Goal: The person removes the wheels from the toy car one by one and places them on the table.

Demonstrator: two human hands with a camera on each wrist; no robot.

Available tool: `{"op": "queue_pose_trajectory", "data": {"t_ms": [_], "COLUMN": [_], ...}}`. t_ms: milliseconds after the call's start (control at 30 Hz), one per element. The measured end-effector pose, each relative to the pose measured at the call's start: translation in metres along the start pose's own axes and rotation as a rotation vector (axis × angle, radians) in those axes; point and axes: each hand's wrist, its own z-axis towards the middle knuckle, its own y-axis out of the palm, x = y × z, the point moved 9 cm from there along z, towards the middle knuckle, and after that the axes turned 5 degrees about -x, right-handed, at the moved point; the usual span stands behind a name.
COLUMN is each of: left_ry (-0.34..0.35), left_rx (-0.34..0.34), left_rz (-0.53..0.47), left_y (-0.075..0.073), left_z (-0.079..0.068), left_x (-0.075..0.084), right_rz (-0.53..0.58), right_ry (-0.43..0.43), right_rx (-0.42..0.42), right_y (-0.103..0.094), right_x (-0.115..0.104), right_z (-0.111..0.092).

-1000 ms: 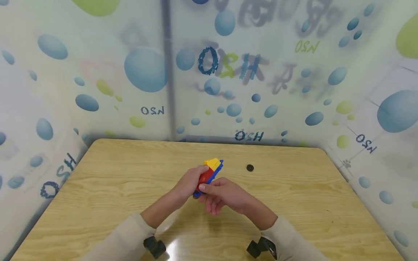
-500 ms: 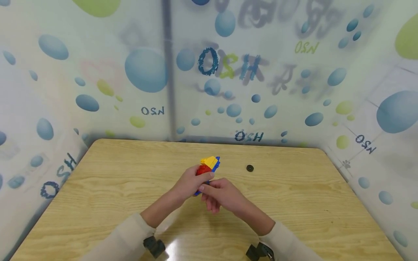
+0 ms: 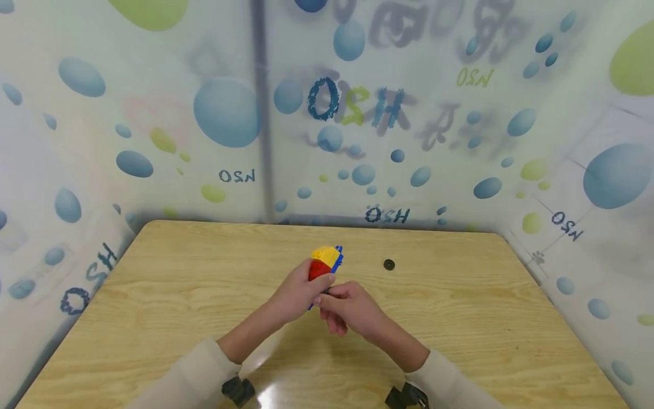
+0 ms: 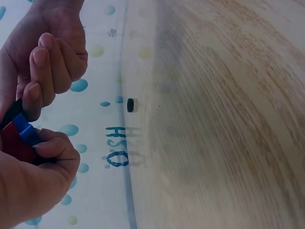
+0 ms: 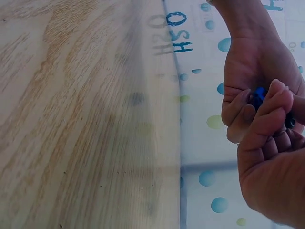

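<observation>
Our L hand [image 3: 296, 292] gripped the red/yellow/blue toy [image 3: 323, 258] above the table [image 3: 449, 295], yellow end to approx. 1 o'clock, prob. steadying it while our R hand [image 3: 351, 307] pinched a dark pc. [image 4: 12, 112] at its side. Fingers blocked our view there. Black disc [image 3: 389, 264] lay nearby, toy's 3 o'clock.

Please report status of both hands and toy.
Left hand gripping toy. Right hand pinching dark part at toy. Black disc on table, out of the way.
</observation>
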Motion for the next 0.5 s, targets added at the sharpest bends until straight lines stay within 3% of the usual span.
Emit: {"op": "queue_pose_trajectory", "data": {"t_ms": [67, 200, 300, 500], "left_ry": [0.014, 0.029, 0.026, 0.018], "left_rx": [0.007, 0.097, 0.121, 0.061], "left_rz": [0.024, 0.217, 0.330, 0.270], "left_y": [0.000, -0.007, -0.009, -0.006], "left_z": [-0.001, -0.002, -0.003, -0.004], "left_x": [0.002, 0.003, -0.001, -0.007], "right_rz": [-0.016, -0.134, -0.198, -0.117], "right_ry": [-0.008, -0.017, -0.018, 0.026], "right_rx": [0.012, 0.064, 0.057, 0.077], "right_y": [-0.001, 0.000, 0.003, -0.016], "right_x": [-0.001, 0.002, 0.009, 0.027], "right_z": [-0.001, -0.004, -0.005, -0.005]}}
